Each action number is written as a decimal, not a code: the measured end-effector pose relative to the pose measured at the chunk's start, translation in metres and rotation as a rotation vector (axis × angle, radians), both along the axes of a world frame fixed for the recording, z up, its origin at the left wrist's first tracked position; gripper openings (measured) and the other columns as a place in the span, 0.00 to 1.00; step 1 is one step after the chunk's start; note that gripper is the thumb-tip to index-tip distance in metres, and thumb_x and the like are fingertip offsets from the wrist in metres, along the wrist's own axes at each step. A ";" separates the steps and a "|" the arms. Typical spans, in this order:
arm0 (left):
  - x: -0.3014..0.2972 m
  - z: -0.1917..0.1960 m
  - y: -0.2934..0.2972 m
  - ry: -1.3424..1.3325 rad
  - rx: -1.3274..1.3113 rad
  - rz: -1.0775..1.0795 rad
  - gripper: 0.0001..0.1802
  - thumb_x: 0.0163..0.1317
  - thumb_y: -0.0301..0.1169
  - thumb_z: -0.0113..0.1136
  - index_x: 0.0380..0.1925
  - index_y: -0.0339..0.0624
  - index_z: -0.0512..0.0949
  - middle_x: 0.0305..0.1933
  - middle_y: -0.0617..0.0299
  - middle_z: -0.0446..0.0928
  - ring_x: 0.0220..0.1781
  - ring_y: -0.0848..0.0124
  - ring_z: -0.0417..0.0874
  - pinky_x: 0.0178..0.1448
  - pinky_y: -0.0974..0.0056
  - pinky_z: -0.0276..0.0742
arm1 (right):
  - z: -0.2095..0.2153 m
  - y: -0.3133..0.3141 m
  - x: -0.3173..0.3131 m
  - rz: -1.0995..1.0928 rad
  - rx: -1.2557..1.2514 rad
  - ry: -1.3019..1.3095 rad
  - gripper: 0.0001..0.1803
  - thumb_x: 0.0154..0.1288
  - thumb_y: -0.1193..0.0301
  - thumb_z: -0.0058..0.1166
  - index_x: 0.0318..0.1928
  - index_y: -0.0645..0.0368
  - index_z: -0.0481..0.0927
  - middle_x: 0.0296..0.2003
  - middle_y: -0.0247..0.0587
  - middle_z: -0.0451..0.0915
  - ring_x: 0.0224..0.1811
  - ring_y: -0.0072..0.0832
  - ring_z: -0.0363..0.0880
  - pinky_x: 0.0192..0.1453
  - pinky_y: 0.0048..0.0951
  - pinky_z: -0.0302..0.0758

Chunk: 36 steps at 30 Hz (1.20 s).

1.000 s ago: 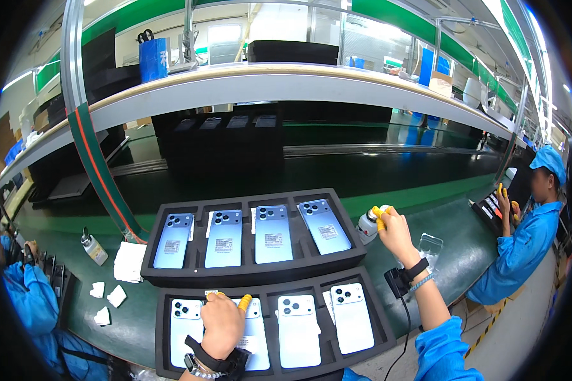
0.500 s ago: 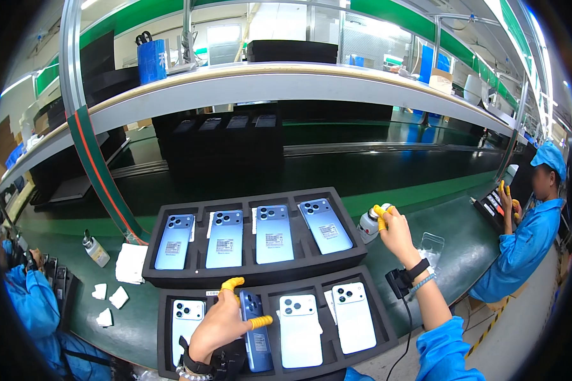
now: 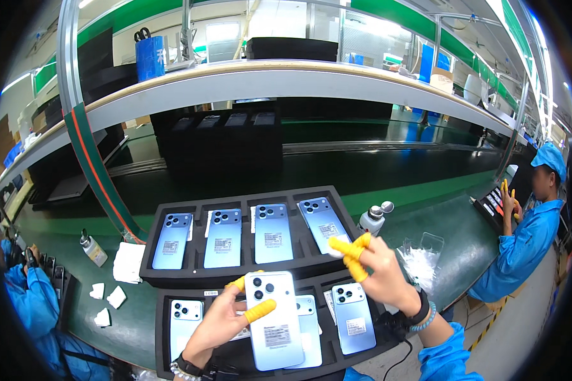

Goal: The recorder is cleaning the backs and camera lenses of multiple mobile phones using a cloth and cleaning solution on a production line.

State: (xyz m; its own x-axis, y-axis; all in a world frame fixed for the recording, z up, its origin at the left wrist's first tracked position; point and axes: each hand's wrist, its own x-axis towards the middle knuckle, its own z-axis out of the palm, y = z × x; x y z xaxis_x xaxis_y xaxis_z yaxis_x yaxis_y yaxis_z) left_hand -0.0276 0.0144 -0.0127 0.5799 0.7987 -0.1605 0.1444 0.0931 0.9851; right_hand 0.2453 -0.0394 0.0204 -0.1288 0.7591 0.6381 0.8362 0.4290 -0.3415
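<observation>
My left hand, with yellow finger cots, grips a light-blue phone by its edges, its camera side and label turned up. The phone is raised over the near black foam tray and partly covers another phone in it. Just right of the raised phone is my right hand, its yellow-covered fingers pinched together. A small white wipe shows at those fingertips. The near tray also holds a phone at right and one at left, partly behind my left hand.
Beyond lies a second foam tray with several blue phones. A bottle stands to its right, near a clear bag. Another bottle, stacked white cloths and small white pieces lie left. A co-worker works at right.
My left hand has turned the phone from its edge to back-up and raised it toward me. My right hand has come away from the bottle, left and down, close to the phone.
</observation>
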 end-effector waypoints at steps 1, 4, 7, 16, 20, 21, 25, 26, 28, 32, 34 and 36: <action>0.005 -0.007 0.001 -0.119 -0.053 -0.011 0.39 0.55 0.32 0.64 0.64 0.40 0.55 0.58 0.47 0.64 0.55 0.60 0.76 0.48 0.59 0.79 | 0.002 -0.003 -0.007 0.061 -0.028 0.010 0.17 0.52 0.79 0.56 0.45 0.59 0.80 0.32 0.41 0.73 0.32 0.34 0.70 0.36 0.30 0.64; 0.022 -0.012 -0.004 -0.204 -0.158 -0.052 0.39 0.61 0.36 0.58 0.66 0.45 0.46 0.60 0.50 0.63 0.58 0.65 0.72 0.51 0.63 0.77 | -0.001 -0.017 -0.015 0.171 -0.091 -0.045 0.14 0.49 0.78 0.60 0.40 0.62 0.80 0.33 0.41 0.74 0.33 0.33 0.70 0.38 0.31 0.64; 0.032 -0.011 -0.012 -0.316 -0.323 -0.100 0.41 0.62 0.37 0.56 0.67 0.49 0.41 0.62 0.51 0.60 0.63 0.66 0.65 0.56 0.61 0.73 | -0.005 -0.023 -0.023 0.192 -0.109 -0.038 0.13 0.49 0.77 0.61 0.38 0.63 0.80 0.34 0.43 0.73 0.35 0.34 0.70 0.39 0.31 0.64; 0.027 -0.016 -0.022 -0.320 -0.037 -0.291 0.54 0.54 0.28 0.64 0.66 0.51 0.31 0.65 0.52 0.52 0.69 0.62 0.54 0.69 0.53 0.55 | -0.004 -0.032 -0.034 0.223 -0.097 -0.252 0.23 0.47 0.76 0.62 0.48 0.64 0.78 0.34 0.43 0.74 0.36 0.30 0.72 0.41 0.28 0.65; 0.024 -0.014 -0.025 -0.268 -0.088 -0.287 0.54 0.56 0.26 0.62 0.66 0.51 0.28 0.65 0.51 0.52 0.68 0.62 0.58 0.67 0.52 0.58 | 0.008 -0.045 -0.038 0.250 -0.109 -0.313 0.15 0.46 0.75 0.62 0.38 0.65 0.80 0.33 0.43 0.75 0.33 0.29 0.73 0.39 0.28 0.65; 0.023 -0.016 -0.025 -0.300 -0.084 -0.281 0.53 0.57 0.26 0.61 0.66 0.51 0.27 0.65 0.51 0.53 0.66 0.62 0.59 0.66 0.52 0.60 | 0.011 -0.048 -0.040 0.264 -0.122 -0.315 0.12 0.47 0.75 0.61 0.34 0.65 0.80 0.33 0.43 0.75 0.32 0.29 0.73 0.38 0.28 0.65; 0.020 -0.016 -0.023 -0.317 -0.064 -0.298 0.51 0.59 0.24 0.58 0.66 0.50 0.26 0.63 0.51 0.55 0.64 0.64 0.64 0.63 0.55 0.66 | 0.015 -0.049 -0.038 0.256 -0.109 -0.354 0.09 0.46 0.75 0.61 0.31 0.64 0.80 0.30 0.42 0.75 0.31 0.28 0.73 0.37 0.28 0.64; 0.019 -0.016 -0.024 -0.316 -0.065 -0.296 0.51 0.59 0.24 0.58 0.66 0.50 0.26 0.63 0.51 0.55 0.64 0.64 0.64 0.63 0.55 0.66 | 0.015 -0.045 -0.037 0.218 -0.091 -0.369 0.08 0.46 0.75 0.61 0.30 0.63 0.80 0.30 0.42 0.75 0.31 0.28 0.74 0.36 0.27 0.64; 0.017 -0.016 -0.024 -0.278 -0.048 -0.329 0.52 0.59 0.24 0.58 0.66 0.50 0.26 0.63 0.51 0.56 0.64 0.65 0.63 0.63 0.56 0.65 | 0.014 -0.037 -0.035 0.167 -0.050 -0.389 0.09 0.46 0.75 0.61 0.31 0.64 0.81 0.30 0.42 0.75 0.31 0.28 0.74 0.36 0.27 0.64; 0.018 -0.014 -0.025 -0.294 -0.066 -0.302 0.52 0.59 0.24 0.58 0.66 0.50 0.26 0.63 0.51 0.56 0.64 0.65 0.63 0.64 0.56 0.65 | 0.012 -0.043 -0.039 0.188 -0.059 -0.384 0.12 0.48 0.75 0.61 0.36 0.65 0.81 0.30 0.42 0.75 0.32 0.28 0.74 0.36 0.27 0.64; 0.020 -0.010 -0.024 -0.301 -0.049 -0.314 0.52 0.59 0.26 0.58 0.66 0.50 0.24 0.64 0.51 0.55 0.64 0.64 0.62 0.64 0.55 0.63 | 0.015 -0.050 -0.042 0.264 -0.093 -0.393 0.10 0.50 0.74 0.59 0.34 0.65 0.80 0.29 0.42 0.74 0.31 0.27 0.73 0.36 0.27 0.64; 0.020 -0.015 -0.023 -0.281 -0.040 -0.330 0.53 0.59 0.26 0.58 0.65 0.50 0.24 0.64 0.51 0.55 0.65 0.64 0.62 0.65 0.56 0.63 | 0.015 -0.051 -0.044 0.290 -0.104 -0.410 0.13 0.48 0.73 0.62 0.37 0.63 0.81 0.28 0.39 0.74 0.29 0.26 0.72 0.35 0.27 0.63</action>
